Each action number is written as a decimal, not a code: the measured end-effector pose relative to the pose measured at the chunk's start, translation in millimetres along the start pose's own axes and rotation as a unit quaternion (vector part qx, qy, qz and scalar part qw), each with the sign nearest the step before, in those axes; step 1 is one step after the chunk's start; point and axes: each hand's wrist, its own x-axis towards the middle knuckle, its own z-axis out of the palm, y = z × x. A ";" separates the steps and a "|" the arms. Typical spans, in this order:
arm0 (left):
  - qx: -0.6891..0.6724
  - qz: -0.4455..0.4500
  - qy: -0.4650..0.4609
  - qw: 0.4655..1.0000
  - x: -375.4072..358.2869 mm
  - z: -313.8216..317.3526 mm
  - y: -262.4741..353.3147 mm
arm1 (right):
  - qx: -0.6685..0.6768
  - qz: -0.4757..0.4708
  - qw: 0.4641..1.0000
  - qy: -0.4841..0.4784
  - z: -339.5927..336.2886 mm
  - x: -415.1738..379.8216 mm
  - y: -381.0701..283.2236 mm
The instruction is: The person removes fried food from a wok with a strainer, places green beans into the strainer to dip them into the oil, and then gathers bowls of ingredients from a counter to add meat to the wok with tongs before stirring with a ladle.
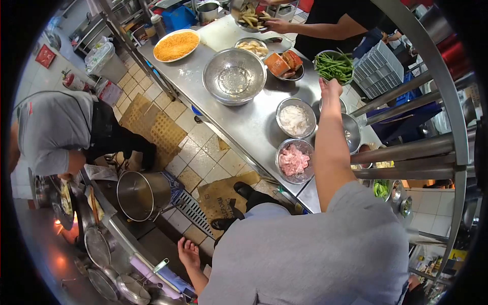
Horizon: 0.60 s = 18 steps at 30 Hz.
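My right hand (331,88) reaches across the steel table and grips the near rim of a metal bowl of green beans (334,67). My left hand (189,252) hangs low by my side, holding nothing, its fingers loosely bent and apart. Close to my right forearm stand a bowl of white shreds (294,120) and a bowl of pale pink raw meat (294,158). Partly behind that forearm is another metal bowl (352,133). Farther along sit a large metal bowl (234,76) with wet-looking metal inside and a bowl with orange-brown chunks (285,65).
A plate of orange shreds (177,46) lies at the table's far end. Across the table, a co-worker's hand (277,25) is at a pan of pale strips. Another person (58,127) works beside a flaming stove at left. A big pot (136,196) and steel shelf rails (406,152) flank me.
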 end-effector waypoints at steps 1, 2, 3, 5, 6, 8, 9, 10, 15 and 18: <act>-0.007 -0.002 0.002 1.000 1.3 8.7 -3.0 | -0.027 -0.021 0.998 -0.051 -5.2 -21.2 -11.3; 0.010 -0.012 -0.016 1.000 2.3 18.4 -3.7 | -0.054 -0.040 0.992 -0.103 -10.5 -44.1 -19.4; 0.025 -0.022 -0.033 0.999 3.1 28.0 -4.2 | -0.092 -0.046 0.984 -0.142 -15.1 -71.3 -26.2; 0.053 -0.015 -0.086 0.995 1.6 42.9 -1.3 | -0.146 -0.060 0.968 -0.196 -19.7 -144.0 -33.3; 0.069 -0.008 -0.111 0.991 -5.2 55.3 4.4 | -0.169 -0.021 0.953 -0.251 -27.5 -165.9 -29.8; 0.090 0.014 -0.179 0.980 -16.8 72.0 18.3 | -0.214 -0.006 0.926 -0.311 -43.1 -229.5 -16.5; 0.089 0.031 -0.219 0.971 -20.9 76.0 22.6 | -0.238 0.016 0.909 -0.341 -50.7 -260.4 -4.2; 0.124 0.047 -0.233 0.963 -26.3 80.7 28.8 | -0.303 0.031 0.877 -0.373 -58.5 -292.2 10.5; 0.117 0.153 -0.236 0.953 -60.9 50.5 82.6 | -0.414 0.175 0.635 -0.629 -88.7 -466.6 99.6; 0.098 0.265 -0.116 0.952 -64.1 -35.0 71.4 | -0.430 0.179 0.452 -0.761 -114.6 -564.1 160.3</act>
